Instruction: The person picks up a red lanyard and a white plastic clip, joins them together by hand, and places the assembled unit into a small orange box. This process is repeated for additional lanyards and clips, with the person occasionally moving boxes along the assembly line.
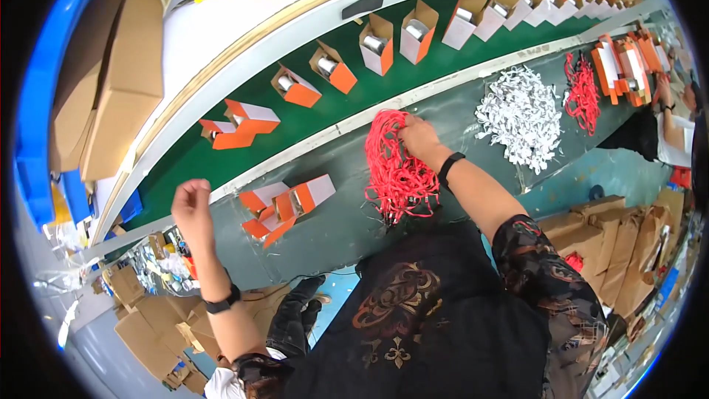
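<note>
My right hand (422, 138) is at the upper right of a heap of red cords (399, 177), its fingers closed on some of the strands. The heap lies on the dark work surface in front of my body. Off to the left, my left hand (193, 205) is raised near the belt's edge, fingers curled in with nothing visible in them. Between the hands, open orange-and-white boxes (289, 203) lie on the work surface; silvery contents show in one. Beyond them, on the green belt (244, 157), a row of open boxes (374, 44) holds silvery cylindrical items.
Right of the cords lie a pile of small white pieces (521, 118) and another red cord bundle (582, 94). Stacked orange boxes (628, 66) stand near a co-worker's arm (668, 114) at far right. A metal rail (325, 137) separates belt and work surface. Cardboard (605, 244) lies lower right.
</note>
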The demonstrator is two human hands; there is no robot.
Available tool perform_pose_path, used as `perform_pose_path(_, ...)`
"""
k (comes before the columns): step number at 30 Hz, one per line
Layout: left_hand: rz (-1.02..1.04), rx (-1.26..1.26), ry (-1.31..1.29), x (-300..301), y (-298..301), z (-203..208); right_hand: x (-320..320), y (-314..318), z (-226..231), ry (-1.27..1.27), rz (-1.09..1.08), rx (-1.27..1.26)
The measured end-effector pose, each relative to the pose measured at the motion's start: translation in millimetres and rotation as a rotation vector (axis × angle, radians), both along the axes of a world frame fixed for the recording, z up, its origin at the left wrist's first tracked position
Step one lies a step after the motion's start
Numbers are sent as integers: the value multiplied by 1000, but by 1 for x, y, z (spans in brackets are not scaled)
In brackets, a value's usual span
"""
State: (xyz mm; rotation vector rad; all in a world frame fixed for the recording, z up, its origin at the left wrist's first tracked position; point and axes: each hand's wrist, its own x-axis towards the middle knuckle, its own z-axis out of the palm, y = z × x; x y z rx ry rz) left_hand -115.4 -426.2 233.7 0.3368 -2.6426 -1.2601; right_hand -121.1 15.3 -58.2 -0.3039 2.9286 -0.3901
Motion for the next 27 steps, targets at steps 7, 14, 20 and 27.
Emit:
perform_pose_path(7,-142,126,59,91,68,1,16,7,117,-29,92,-494)
perform_pose_path(14,-897,256,260,53,198,-42,52,15,312,-25,277,-657)
perform_pose_path(20,-1026,902,-3,72,270,-74,81,16,409,10,308,-745)
perform_pose_path(27,-974,958,36,112,291,-62,99,42,418,0,60,-1102)
